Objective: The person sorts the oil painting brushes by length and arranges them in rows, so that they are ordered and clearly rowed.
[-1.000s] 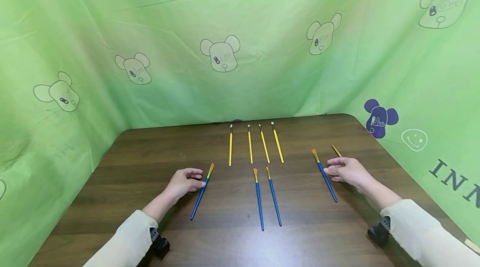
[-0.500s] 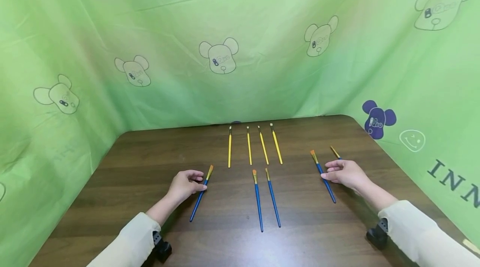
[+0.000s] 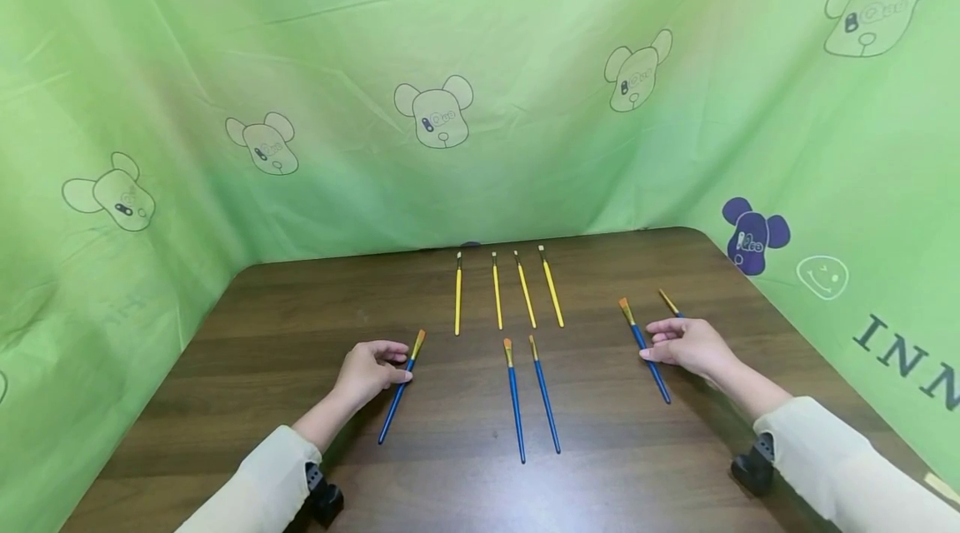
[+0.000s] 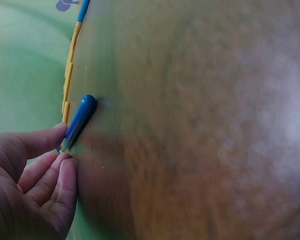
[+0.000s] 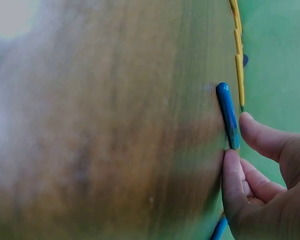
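With fingers and thumb of the left hand (image 3: 367, 368) pinches the left brush (image 3: 393, 415) by its blue handle close to the gold ferrule, bristles pointing away and leaning right, handle end toward the body. With the right hand (image 3: 692, 346) touches the right brush (image 3: 661, 386), forefinger against it near the ferrule; leaves a thin gap between thumb and handle in the right wrist view, so cannot tell whether gripping or merely touching. Leans the right brush leftward at the bristle end. Covers with the same hand part of a hidden brush (image 3: 670, 301), letting only gold and a bit of blue show beyond the fingers. Between both hands, well apart from either, has a middle pair (image 3: 516, 416) of blue brushes lying near each other, bristles away. Farther off, has four yellow brushes (image 3: 458, 300) lying apart in a row, pale bristles toward the far edge of the brown wood table (image 3: 247, 333). Faces a green cloth (image 3: 337, 33) printed with outlined animal heads, a purple head (image 3: 753, 241) and a smiley (image 3: 822, 277). Wears pale sleeves (image 3: 262, 466) and black cameras (image 3: 324, 500) at the wrists.
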Tool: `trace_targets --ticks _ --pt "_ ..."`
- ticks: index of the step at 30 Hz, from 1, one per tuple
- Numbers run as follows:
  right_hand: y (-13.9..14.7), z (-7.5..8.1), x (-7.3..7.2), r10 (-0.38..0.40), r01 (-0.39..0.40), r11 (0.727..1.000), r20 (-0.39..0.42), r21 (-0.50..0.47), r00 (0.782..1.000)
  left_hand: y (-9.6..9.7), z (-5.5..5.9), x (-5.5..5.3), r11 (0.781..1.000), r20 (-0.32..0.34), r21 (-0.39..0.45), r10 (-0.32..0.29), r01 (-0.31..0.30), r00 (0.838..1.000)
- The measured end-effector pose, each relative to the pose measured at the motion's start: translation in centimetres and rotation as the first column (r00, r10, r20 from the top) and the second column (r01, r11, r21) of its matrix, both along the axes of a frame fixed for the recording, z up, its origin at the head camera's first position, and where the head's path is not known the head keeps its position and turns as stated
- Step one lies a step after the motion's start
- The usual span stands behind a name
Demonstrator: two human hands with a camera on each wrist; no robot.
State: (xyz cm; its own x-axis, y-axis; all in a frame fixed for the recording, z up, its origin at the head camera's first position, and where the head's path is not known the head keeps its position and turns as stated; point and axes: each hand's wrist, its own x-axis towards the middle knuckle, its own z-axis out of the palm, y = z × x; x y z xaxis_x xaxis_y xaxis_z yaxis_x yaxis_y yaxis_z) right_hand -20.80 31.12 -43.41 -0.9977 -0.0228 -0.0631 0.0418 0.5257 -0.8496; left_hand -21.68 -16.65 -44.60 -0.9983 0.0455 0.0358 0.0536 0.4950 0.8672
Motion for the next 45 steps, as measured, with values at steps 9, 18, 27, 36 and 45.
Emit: trace_targets --ticks 9,18,27,36,45 --pt "0.07 -0.07 -0.18 -0.007 0.008 0.996 0.018 -0.088 1.0 0.15 -0.25 -0.06 0.997 0.054 0.074 -0.002 -0.002 0.999" --pt "-0.25 0.14 -0.11 -0.012 0.017 0.994 0.045 -0.111 0.999 0.51 -0.18 -0.13 0.994 0.066 0.107 0.007 -0.014 0.998" --pt "-0.41 0.04 -0.04 -0.012 0.02 0.992 0.062 -0.128 0.998 0.69 -0.09 0.11 0.994 0.048 0.109 0.024 -0.029 0.999" --pt "-0.59 0.09 -0.29 0.005 0.004 0.992 0.069 -0.126 0.998 0.88 0.18 0.28 0.995 0.042 0.089 0.049 -0.053 0.998" --pt "-0.51 0.25 -0.3 0.016 -0.006 0.992 0.075 -0.129 0.997 0.9 -0.12 0.15 0.985 0.064 0.156 0.058 -0.067 0.996"
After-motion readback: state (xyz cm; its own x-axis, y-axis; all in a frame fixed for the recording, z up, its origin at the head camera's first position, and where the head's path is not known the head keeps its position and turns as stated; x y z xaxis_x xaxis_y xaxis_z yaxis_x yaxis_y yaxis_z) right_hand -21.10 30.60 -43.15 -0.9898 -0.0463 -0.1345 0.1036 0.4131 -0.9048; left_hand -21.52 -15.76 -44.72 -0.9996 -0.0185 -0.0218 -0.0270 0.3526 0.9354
